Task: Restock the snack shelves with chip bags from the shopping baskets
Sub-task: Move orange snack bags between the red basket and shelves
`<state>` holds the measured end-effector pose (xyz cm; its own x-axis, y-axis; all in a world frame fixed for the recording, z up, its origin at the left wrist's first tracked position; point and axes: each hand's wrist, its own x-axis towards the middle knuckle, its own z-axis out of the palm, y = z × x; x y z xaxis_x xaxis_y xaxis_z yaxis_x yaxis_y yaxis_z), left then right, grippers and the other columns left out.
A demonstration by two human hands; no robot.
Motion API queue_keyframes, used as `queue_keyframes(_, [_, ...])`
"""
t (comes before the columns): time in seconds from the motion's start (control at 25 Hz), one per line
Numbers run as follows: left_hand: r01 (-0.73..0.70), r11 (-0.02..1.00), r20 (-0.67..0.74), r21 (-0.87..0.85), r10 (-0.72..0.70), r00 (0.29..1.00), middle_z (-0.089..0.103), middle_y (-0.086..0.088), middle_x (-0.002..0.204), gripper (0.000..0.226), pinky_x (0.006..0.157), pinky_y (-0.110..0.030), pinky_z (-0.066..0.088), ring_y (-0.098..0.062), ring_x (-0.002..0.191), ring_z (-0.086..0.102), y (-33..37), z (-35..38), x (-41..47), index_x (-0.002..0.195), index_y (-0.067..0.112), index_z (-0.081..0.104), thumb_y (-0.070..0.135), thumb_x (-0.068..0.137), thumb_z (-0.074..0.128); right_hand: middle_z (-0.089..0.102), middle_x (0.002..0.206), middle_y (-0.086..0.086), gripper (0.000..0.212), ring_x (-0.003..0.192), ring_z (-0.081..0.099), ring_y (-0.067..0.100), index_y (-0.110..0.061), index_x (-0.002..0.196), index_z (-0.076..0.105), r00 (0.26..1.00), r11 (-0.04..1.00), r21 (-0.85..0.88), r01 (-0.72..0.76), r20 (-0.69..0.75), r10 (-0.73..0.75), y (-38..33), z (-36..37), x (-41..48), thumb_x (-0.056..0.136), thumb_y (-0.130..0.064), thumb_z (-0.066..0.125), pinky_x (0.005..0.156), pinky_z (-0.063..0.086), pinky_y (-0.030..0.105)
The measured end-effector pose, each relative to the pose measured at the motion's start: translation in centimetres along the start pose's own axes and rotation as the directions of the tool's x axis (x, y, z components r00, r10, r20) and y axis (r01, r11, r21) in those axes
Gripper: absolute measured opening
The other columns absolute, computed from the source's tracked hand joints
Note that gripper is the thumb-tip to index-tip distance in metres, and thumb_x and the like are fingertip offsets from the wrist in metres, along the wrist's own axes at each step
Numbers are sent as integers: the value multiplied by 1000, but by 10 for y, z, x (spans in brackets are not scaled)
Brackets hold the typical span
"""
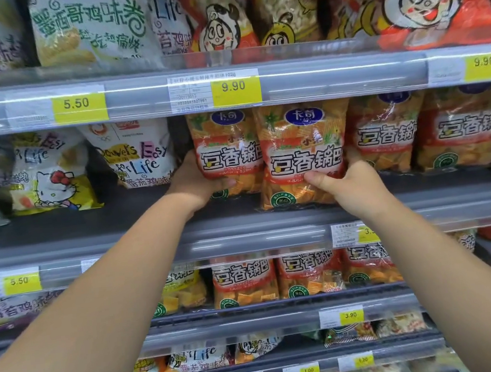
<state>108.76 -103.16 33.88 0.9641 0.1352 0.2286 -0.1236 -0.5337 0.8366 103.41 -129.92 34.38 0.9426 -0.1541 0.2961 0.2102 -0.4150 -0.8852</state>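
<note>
Left chip bag (228, 154) and front chip bag (304, 152) side by side on the middle shelf (120, 217).
The front chip bag overlaps the left chip bag's right edge and stands nearer the shelf's lip. The left hand (198, 181) grips the left chip bag from its left side, the right hand (356, 186) the front chip bag from its right. Neighbouring bags (384, 135) stand further right and further back.

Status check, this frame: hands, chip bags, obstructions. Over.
Left hand grips left orange-red plastic chip bag. Right hand grips front orange-red plastic chip bag, upright at grey shelf edge. Matching bags crowd its right side.
</note>
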Motion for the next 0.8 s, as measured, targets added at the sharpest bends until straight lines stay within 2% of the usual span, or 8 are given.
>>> queue_keyframes(0.12, [-5, 1000, 14, -17, 6, 1000, 62, 4, 126, 86, 99, -30, 42, -16, 112, 56, -3, -2, -1, 135, 19, 44, 25, 63, 91, 65, 117, -4, 65, 106, 58, 17, -19, 131, 49, 1000, 1000, -6, 5, -15, -5, 1, -3, -2, 77, -35, 80, 87, 42, 29])
queue_keyframes(0.28, [0, 1000, 45, -14, 0, 999, 64, 4, 126, 96, 106, -40, 43, -18, 117, 58, -2, -3, 1, 135, 22, 43, 32, 54, 94, 64, 115, -5, 65, 105, 59, 17, -19, 132, 49, 1000, 1000, 4, -7, -27, 7, -1, -2, -2, 77, -34, 80, 86, 42, 29])
queue_keyframes(0.44, [13, 999, 28, 41, -14, 1000, 63, 2, 128, 96, 106, -41, 43, -22, 119, 57, 1, 0, 0, 135, 22, 42, 36, 55, 93, 62, 113, -6, 67, 103, 57, 16, -18, 134, 44, 999, 999, 30, -38, 4, 38, -8, 1, -5, 78, -31, 79, 84, 41, 28])
queue_keyframes(0.52, [27, 999, 29, 19, -27, 999, 61, 2, 129, 94, 104, -36, 42, -20, 118, 56, 4, -2, -6, 136, 20, 41, 33, 58, 92, 63, 113, -6, 65, 103, 59, 16, -19, 131, 46, 999, 998, 42, -43, 12, 43, -9, 0, -7, 77, -31, 80, 84, 42, 27])
queue_keyframes(0.64, [39, 999, 14, 18, -40, 999, 59, 3, 126, 89, 92, -25, 39, -16, 112, 54, 11, -3, -17, 139, 17, 40, 27, 65, 89, 64, 110, -8, 63, 100, 58, 14, -22, 127, 48, 998, 997, 52, -55, 15, 54, -9, -2, -9, 75, -31, 81, 82, 42, 25])
queue_keyframes(0.72, [32, 999, 0, 43, -33, 999, 58, -1, 130, 90, 94, -27, 40, -21, 119, 55, 16, -5, -25, 140, 16, 37, 28, 67, 88, 63, 108, -10, 63, 100, 59, 13, -23, 127, 49, 998, 997, 58, -58, 19, 57, -11, -3, -10, 74, -32, 82, 81, 42, 23])
queue_keyframes(0.8, [28, 998, -16, 51, -27, 999, 58, -3, 134, 92, 95, -28, 41, -24, 122, 54, 19, -8, -30, 143, 16, 35, 27, 68, 88, 63, 115, -9, 71, 106, 58, 13, -22, 132, 47, 998, 997, 46, -61, 35, 59, -12, -5, -11, 72, -36, 83, 85, 42, 25])
